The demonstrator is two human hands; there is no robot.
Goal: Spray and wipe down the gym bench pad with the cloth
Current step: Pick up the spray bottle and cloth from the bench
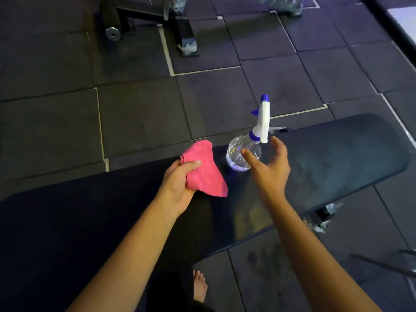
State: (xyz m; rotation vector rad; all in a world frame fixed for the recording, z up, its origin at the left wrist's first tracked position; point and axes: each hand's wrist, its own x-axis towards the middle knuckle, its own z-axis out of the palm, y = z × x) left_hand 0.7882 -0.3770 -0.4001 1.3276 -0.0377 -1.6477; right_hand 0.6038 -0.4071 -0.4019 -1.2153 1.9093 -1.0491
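Spray bottle (235,154) just beside right hand (271,174)

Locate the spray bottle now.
Head view, centre: spray bottle stands on the bench pad near its far edge, between the pink cloth in the left hand and the open right hand.

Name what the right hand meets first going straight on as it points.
Most likely the clear plastic spray bottle with blue-and-white trigger: the open right hand points at it, though depth is unclear.
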